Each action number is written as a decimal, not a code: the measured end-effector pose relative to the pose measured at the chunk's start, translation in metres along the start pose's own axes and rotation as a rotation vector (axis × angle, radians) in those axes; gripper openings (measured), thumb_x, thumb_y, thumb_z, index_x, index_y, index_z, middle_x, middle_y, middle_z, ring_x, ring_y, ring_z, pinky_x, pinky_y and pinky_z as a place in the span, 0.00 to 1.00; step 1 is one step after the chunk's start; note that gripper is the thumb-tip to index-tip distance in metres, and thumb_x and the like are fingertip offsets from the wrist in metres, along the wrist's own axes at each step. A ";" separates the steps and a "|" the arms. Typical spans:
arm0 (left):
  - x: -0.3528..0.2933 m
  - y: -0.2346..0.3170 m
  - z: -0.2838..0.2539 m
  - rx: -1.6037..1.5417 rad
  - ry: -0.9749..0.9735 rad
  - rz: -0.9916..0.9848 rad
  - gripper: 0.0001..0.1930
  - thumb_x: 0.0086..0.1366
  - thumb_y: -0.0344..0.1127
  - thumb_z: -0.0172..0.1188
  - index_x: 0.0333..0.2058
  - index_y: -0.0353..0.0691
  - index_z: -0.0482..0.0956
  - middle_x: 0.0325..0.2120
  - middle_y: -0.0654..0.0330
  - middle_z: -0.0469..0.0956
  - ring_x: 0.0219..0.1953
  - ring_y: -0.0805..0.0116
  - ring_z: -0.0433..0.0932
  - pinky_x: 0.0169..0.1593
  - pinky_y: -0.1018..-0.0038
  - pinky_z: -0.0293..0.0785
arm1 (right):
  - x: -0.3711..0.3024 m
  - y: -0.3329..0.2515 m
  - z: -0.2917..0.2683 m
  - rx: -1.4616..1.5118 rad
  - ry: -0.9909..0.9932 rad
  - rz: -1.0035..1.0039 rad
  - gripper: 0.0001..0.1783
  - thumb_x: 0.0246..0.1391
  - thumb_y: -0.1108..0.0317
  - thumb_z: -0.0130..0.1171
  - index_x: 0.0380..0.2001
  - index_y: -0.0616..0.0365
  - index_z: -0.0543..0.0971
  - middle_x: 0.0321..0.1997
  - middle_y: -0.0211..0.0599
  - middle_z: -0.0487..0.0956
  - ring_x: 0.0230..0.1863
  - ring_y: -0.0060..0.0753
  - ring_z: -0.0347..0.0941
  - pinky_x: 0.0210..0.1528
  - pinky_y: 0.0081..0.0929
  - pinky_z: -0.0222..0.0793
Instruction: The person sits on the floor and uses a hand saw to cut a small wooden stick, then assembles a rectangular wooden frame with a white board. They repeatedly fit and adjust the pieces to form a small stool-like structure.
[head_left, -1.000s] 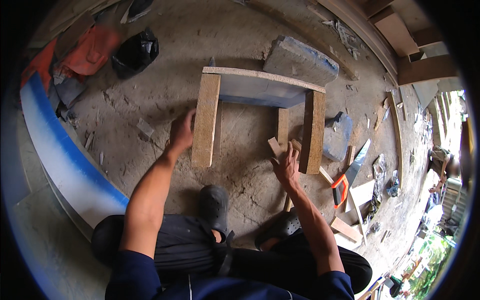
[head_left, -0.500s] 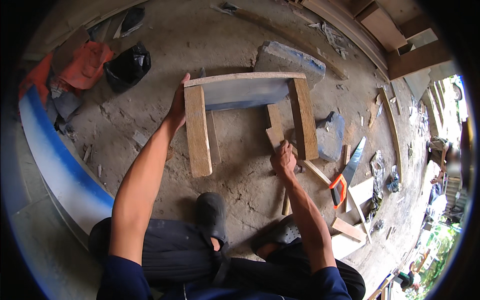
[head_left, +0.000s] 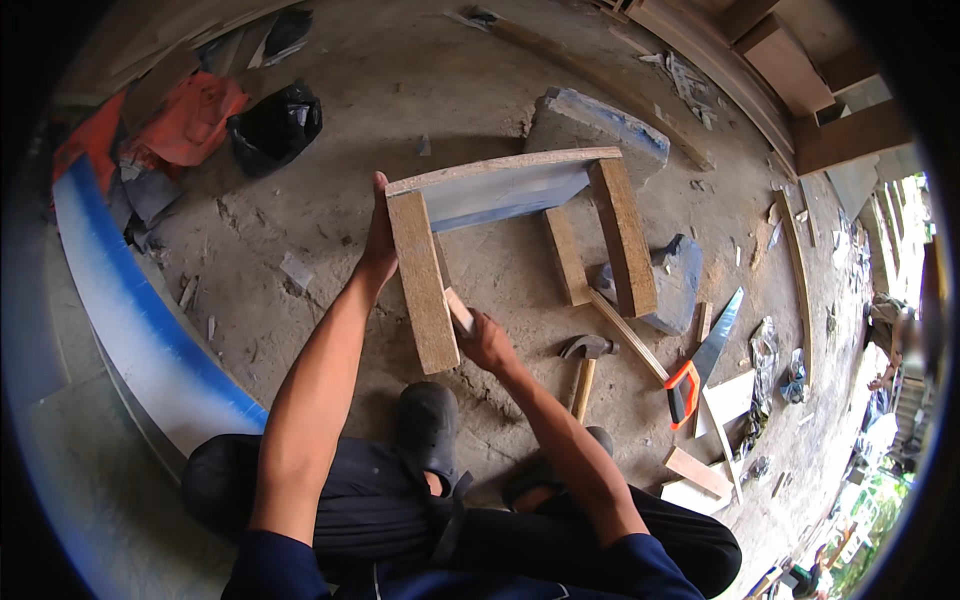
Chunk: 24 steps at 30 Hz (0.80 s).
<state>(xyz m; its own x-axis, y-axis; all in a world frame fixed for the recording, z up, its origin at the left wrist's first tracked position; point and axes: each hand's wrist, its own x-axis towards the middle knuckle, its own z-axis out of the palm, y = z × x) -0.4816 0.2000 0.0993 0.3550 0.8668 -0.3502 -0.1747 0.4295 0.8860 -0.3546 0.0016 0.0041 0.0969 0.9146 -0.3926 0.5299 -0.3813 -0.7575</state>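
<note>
Before me stands a small wooden stool (head_left: 425, 270), tilted, with a blue-and-white stained board across its far side and several thick wooden legs toward me. At its left corner my left hand (head_left: 379, 235) grips the outer side, its fingers partly hidden behind the wood. My right hand (head_left: 488, 342) is closed round a short wood strip (head_left: 460, 311) whose end lies against the inner side of the near left leg. Just right of that hand, a claw hammer (head_left: 585, 375) rests on the ground.
Farther right lie a handsaw (head_left: 712, 335) with an orange-and-black handle, a thin wood strip (head_left: 632, 338) and a plywood offcut (head_left: 698, 471). Concrete blocks (head_left: 680, 285) sit behind the stool. A curved blue-and-white panel (head_left: 140, 300) stands on my left, a black plastic bag (head_left: 277, 130) beyond it.
My right hand has moved left from the stool's right legs to its near left leg, with the wood strip in it. The hammer now shows fully. The left hand keeps its hold.
</note>
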 end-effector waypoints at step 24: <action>-0.092 -0.019 0.021 -0.240 0.029 0.196 0.39 0.68 0.53 0.48 0.69 0.40 0.44 0.68 0.54 0.48 0.70 0.65 0.47 0.70 0.67 0.42 | -0.010 -0.008 -0.013 0.447 -0.030 0.341 0.18 0.53 0.61 0.61 0.41 0.65 0.78 0.32 0.39 0.80 0.30 0.28 0.77 0.29 0.29 0.76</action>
<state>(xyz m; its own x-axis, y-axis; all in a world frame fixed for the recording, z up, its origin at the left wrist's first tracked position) -0.4913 0.1064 0.1212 0.2671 0.9445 -0.1913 -0.4502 0.2978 0.8418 -0.3488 -0.0031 0.0214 0.1723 0.7279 -0.6637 0.0637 -0.6806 -0.7299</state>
